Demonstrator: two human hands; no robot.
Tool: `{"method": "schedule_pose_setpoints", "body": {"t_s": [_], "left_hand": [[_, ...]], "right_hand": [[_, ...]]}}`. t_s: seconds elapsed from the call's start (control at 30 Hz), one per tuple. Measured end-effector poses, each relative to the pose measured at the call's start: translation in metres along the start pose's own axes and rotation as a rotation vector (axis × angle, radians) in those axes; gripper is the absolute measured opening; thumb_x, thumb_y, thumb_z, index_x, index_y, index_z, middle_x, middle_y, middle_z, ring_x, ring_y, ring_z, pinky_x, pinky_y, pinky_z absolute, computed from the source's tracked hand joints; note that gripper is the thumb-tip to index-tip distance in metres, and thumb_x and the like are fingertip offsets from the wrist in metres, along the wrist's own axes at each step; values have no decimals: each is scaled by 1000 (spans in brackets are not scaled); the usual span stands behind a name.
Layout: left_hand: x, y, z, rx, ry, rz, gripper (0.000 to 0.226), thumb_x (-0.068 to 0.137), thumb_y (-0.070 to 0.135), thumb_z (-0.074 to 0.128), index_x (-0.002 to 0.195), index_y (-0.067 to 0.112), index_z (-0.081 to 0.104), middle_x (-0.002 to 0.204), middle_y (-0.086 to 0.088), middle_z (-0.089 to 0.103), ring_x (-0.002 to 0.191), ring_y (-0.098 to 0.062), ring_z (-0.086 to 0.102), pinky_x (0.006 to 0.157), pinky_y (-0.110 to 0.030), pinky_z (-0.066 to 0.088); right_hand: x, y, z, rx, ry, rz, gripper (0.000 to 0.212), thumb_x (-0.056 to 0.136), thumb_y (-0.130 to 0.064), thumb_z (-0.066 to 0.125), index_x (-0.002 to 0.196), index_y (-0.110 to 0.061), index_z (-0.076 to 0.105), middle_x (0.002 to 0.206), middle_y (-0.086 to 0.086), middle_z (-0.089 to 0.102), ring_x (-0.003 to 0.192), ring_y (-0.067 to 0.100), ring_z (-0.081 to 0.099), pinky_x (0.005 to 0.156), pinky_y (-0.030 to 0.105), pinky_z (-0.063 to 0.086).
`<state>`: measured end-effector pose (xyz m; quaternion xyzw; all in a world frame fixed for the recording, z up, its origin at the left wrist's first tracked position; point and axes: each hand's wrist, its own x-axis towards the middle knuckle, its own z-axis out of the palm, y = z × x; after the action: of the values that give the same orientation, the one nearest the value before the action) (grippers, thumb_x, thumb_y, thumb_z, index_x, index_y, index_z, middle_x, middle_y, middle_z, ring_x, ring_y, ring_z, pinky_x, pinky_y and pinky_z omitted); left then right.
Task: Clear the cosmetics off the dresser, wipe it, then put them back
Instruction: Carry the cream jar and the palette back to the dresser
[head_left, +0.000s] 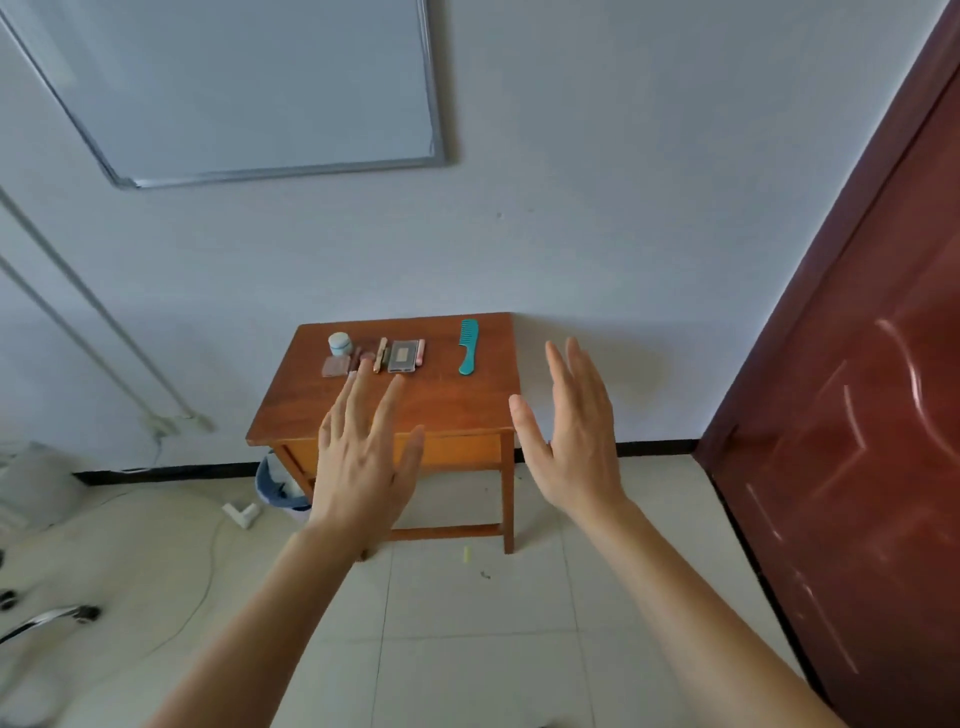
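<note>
**Hands.** The left hand (363, 457) and right hand (576, 441) are both raised in front of the person with fingers straight and slightly spread. Neither holds anything. The left shows its back to the camera. The right is turned edge-on, thumb toward the left hand.

**Task items.** The small brown wooden dresser (441, 405) stands against the white wall. All items lie along the rear of its top:
- a white round jar with a pale blue band (340, 343), at the rear left;
- a pink square compact (335, 366), just in front of the jar;
- a slim beige stick (382, 354);
- a grey rectangular palette (402, 356);
- a pink tube (421, 352), touching or just beside the palette's right edge;
- a teal plastic comb (468, 347), apart from the cluster, toward the right.

**Governing relation.** The cluster lies directly beyond the left hand's fingertips, so the left hand is the nearer one for it. The comb lies between the two hands, somewhat nearer the right. The stick, tube and comb run front to back, roughly in line with the reach, so a grasp across the width probably suits them. Both hands appear to be short of the dresser; clearing is judged not yet begun.

**Surroundings.** A framed whiteboard (234, 78) hangs above, and a red-brown door (857, 364) stands to the right.
</note>
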<state>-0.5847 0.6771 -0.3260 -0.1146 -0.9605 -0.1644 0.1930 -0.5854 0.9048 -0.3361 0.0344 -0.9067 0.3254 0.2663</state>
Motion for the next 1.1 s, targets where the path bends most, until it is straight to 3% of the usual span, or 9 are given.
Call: {"method": "schedule_pose_setpoints", "body": {"t_s": [0.13,0.3,0.47,0.77,0.93,1.1], "left_hand": [[71,-28,10,24,22,-31,58,98,46,41,150,22,33,162,-9,17,147,-30,19,113,-52,26],[122,-101,33,54,-11,-164,57,97,45,40,149,21,34,161,-11,19,147,-32,21,111,-55,30],[179,-181,80,46,-89,-265,53,100,45,41,148,25,28,163,-8,12,149,-30,16,114,-55,25],[309,-303,132,15,-361,-214,71,90,64,14,154,33,11,164,1,-7,152,-23,-1,120,-48,10],[337,-343,176,-10,-496,-228,61,98,54,34,152,31,18,165,-1,-1,151,-25,6,118,-49,20],[332,-360,213,-39,-597,-240,62,98,47,44,152,29,19,164,-3,7,151,-26,10,117,-50,22]], "right_hand": [[80,7,51,7,-49,-29,67,101,-52,42,157,-24,17,165,2,14,152,16,10,121,32,16],[135,10,135,9,-199,-86,65,101,-50,43,155,-27,16,164,4,18,152,18,13,119,43,29],[180,13,210,-41,-294,-97,65,99,-42,51,155,-25,22,163,6,20,151,20,15,119,43,29],[293,5,340,-229,-549,169,61,100,-42,49,153,-29,22,165,0,9,152,21,7,120,39,16],[305,15,389,-266,-696,281,62,99,-43,52,152,-31,22,164,-3,13,152,20,11,120,42,21],[307,34,428,-284,-812,280,61,98,-39,55,151,-29,26,163,-2,18,150,20,19,118,39,28]]}}
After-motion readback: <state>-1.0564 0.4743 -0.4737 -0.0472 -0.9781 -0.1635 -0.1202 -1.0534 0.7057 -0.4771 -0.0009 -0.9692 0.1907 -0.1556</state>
